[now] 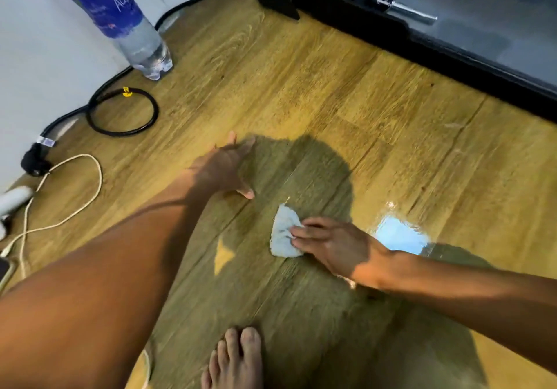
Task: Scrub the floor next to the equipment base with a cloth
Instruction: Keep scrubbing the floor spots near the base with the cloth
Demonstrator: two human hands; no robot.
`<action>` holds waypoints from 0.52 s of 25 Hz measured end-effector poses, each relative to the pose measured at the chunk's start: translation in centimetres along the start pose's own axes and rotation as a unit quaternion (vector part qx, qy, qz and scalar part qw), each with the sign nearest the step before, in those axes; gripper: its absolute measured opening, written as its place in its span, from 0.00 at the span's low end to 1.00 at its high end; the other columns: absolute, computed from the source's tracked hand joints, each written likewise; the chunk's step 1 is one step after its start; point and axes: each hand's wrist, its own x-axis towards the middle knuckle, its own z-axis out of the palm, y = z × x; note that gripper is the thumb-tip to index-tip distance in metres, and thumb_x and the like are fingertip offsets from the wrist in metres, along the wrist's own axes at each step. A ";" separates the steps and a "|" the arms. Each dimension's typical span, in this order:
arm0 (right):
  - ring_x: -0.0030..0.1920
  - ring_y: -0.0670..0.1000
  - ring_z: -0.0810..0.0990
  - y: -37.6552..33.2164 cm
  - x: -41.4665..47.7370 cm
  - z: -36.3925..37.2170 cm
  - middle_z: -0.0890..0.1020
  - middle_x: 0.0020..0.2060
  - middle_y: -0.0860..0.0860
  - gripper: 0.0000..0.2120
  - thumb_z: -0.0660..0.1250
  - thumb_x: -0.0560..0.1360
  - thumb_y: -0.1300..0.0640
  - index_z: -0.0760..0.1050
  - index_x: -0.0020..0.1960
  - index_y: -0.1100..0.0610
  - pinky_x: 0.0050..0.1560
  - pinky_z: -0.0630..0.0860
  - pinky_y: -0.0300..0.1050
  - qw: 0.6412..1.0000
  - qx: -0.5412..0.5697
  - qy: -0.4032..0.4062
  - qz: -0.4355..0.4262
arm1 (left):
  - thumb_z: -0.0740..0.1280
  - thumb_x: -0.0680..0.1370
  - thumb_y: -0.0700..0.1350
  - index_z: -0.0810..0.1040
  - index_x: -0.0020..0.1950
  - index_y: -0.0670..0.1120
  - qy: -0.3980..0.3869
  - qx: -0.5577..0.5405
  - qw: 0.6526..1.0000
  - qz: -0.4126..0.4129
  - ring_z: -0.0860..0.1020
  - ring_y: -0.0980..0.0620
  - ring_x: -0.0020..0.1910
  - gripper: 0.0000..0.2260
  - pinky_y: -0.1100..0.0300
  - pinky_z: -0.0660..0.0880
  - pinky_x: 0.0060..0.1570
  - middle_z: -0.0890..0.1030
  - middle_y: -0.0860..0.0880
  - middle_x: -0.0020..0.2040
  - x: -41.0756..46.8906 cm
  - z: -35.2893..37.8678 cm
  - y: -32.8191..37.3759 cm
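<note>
A small crumpled white cloth point(283, 234) lies on the wooden floor point(301, 93) in the middle of the view. My right hand point(328, 245) presses down on its right side with straight fingers. My left hand point(224, 168) is planted flat on the floor to the upper left of the cloth, fingers spread, holding nothing. The black equipment base point(422, 44) with a grey top runs across the upper right, well beyond the cloth.
A water bottle with a blue label point(126, 17) stands by the white wall at upper left. A black cable loop point(122, 111), a plug and a white cord point(60, 201) lie at the left. My bare foot point(235, 361) is at the bottom.
</note>
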 end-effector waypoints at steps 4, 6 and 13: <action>0.58 0.53 0.79 2.2 1.9 -0.7 0.81 0.59 0.52 0.16 0.73 0.69 0.64 0.81 0.57 0.58 0.54 0.78 0.44 0.999 0.004 -0.047 -0.005 | 0.78 0.63 0.58 0.43 0.78 0.58 -0.008 -0.013 1.000 -0.005 0.55 0.30 0.72 0.55 0.40 0.63 0.67 0.41 0.45 0.79 0.8 0.6 -0.2; 0.63 0.53 0.75 3.7 2.8 -1.1 0.77 0.64 0.50 0.17 0.68 0.73 0.65 0.77 0.62 0.57 0.61 0.74 0.42 0.997 -0.023 -0.009 0.069 | 0.78 0.62 0.61 0.42 0.77 0.61 -0.002 -0.015 1.000 -0.004 0.55 0.32 0.72 0.55 0.39 0.66 0.65 0.41 0.48 0.79 1.1 0.9 -0.8; 0.55 0.45 0.80 -1.2 2.5 1.7 0.82 0.55 0.44 0.15 0.76 0.64 0.49 0.83 0.50 0.49 0.54 0.76 0.38 0.991 -0.041 -0.055 -0.112 | 0.77 0.61 0.63 0.39 0.75 0.65 0.008 -0.027 1.000 -0.010 0.50 0.34 0.75 0.56 0.40 0.66 0.64 0.38 0.52 0.78 1.5 1.8 -1.4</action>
